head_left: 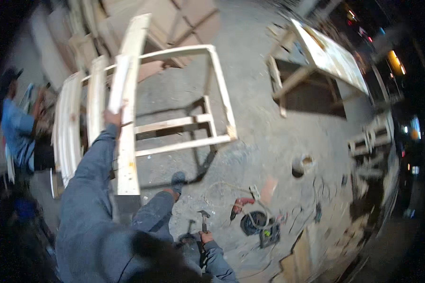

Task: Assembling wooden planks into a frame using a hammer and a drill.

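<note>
Left hand (pixel 112 116) raised on the far-left side, pressed against a long white-painted board (pixel 126 101) held upright; fingers mostly hidden behind the plank, so the hold reads as a grasp on its edge, no more than that. Board leaning against an open white wooden frame (pixel 212 94) standing on the grey concrete floor (pixel 264 122). Just left of the board, more curved white slats (pixel 71 127), blurred and running together.

Right hand (pixel 206 236) low and near, closed around the handle of a hammer (pixel 204 218), head pointing away toward the far side. Grey sleeve and dark hair cutting off much of the near foreground.

Right of the hammer, a red power tool (pixel 240 205) with a pale cord (pixel 257 219) looped on the floor, shapes beside it too dark to name. Far right, a white table-like piece (pixel 326 54) tipped on its side, its far end lost in shadow. At the left rim, another person in a blue shirt (pixel 15 134), partly cut off and smeared.
</note>
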Motion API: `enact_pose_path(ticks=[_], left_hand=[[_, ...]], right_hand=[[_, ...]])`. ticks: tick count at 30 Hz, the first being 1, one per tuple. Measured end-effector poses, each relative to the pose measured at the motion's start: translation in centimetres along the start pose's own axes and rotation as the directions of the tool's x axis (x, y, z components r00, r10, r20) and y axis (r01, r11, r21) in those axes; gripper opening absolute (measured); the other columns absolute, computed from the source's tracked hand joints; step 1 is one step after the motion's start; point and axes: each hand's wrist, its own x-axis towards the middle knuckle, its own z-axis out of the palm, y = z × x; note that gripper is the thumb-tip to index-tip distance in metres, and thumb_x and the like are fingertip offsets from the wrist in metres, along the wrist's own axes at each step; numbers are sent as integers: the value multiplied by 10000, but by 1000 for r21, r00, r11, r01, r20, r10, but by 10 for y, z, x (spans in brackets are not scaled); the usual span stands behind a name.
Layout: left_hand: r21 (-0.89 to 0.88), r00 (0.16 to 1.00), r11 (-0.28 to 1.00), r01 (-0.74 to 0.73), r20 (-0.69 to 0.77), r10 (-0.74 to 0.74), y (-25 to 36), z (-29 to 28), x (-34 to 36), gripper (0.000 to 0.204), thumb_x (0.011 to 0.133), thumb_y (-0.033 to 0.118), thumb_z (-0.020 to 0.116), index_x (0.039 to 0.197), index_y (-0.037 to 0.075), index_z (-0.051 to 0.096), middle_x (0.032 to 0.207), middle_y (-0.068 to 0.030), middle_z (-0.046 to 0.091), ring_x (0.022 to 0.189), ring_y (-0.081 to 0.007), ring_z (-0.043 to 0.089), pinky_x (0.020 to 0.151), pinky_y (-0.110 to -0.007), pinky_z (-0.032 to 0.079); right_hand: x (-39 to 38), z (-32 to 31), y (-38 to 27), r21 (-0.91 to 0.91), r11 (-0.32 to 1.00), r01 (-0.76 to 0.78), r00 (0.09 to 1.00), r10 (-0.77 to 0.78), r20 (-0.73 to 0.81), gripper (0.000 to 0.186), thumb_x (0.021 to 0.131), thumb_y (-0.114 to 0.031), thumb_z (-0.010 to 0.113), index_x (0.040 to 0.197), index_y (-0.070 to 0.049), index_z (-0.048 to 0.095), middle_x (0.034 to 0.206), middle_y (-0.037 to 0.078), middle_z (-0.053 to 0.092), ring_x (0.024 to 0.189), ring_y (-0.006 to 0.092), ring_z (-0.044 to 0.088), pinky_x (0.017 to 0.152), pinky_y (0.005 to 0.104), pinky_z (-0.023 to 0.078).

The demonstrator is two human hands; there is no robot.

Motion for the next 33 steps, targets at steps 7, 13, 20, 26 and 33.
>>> enact_pose_path(ticks=[7,13,20,26,33], left_hand=[[-44,990,998,41,136,-34,146,19,58,871,704,555,756,1237,-83,495,1187,-291,572,1160,-417,532,992,-456,427],[264,927,893,366,-24,-373,267,83,96,805,796,496,641,1355,-18,372,1332,-212,410,1308,-374,324,1088,-540,251],[324,977,926,193,-147,-152,250,52,58,712,907,441,539,1484,130,259,1444,-162,323,1315,-396,300,1035,-579,271],[571,989,808,147,-78,-124,184,26,-26,791,863,506,593,1435,30,326,1387,-176,403,1284,-355,362,1024,-528,303],[233,992,970,-63,-92,87,169,-1,-44,487,958,304,526,1336,5,454,1222,-294,518,1142,-468,475,997,-495,372]], right_hand=[[-27,-92,-142,390,917,-88,977,156,-146,240,822,-242,685,854,-20,598,608,65,531,500,212,543,441,378,436],[11,-202,-180,156,978,137,955,-88,-283,316,826,-226,678,977,51,673,808,152,683,715,277,645,645,400,505],[49,-275,-265,-367,918,-150,870,-54,-490,464,835,-366,659,1006,65,662,937,245,682,897,386,640,781,458,484],[41,-278,-425,-477,782,401,592,-619,-517,487,886,-349,643,1121,69,566,989,252,624,888,372,608,808,441,474],[92,-246,-646,-610,399,685,430,-897,-104,381,863,-227,616,1129,35,544,973,247,561,884,441,552,768,471,460]])
